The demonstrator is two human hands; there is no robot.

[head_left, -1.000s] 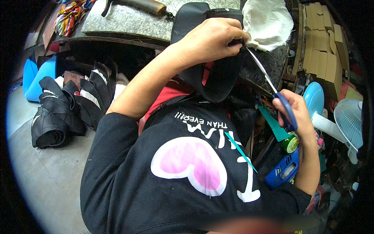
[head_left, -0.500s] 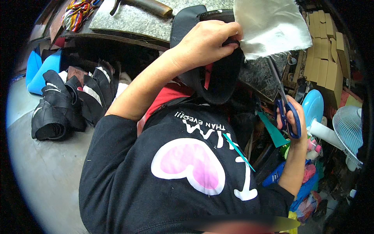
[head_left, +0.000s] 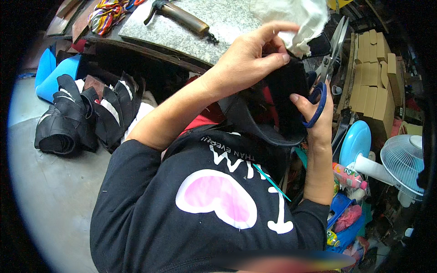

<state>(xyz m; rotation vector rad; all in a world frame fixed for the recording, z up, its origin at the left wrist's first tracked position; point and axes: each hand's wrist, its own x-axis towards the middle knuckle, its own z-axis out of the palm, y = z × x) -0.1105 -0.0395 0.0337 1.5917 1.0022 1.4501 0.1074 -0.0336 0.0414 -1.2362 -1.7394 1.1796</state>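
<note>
I see open grey floor (head_left: 50,200) along the far left, the only real free room. Next over, a heap of black shoe uppers (head_left: 86,116) sits on it beside a blue foam sheet (head_left: 57,73), tight under the edge of the stone slab (head_left: 200,22). On the slab: coloured cords (head_left: 107,11) at its left corner, a wooden-handled hammer (head_left: 180,13) lying mid-slab, near the front edge. Centre: left hand (head_left: 248,57) closed around the top edge of the black shoe piece (head_left: 273,104), thumb pinching it, white cloth (head_left: 296,18) touching the fingertips above. The piece is held in the air in front of the slab, over the lap. Right hand (head_left: 316,116) closed on blue-handled scissors (head_left: 325,73), fingers through the loop, blades pointing up just beside the piece's right edge; I can't tell if the blades are parted. Right of that it's cramped: stacked cardboard boxes (head_left: 373,82), a light-blue fan base (head_left: 357,143), white fan grille (head_left: 403,161), clutter down to the frame edge.
</note>
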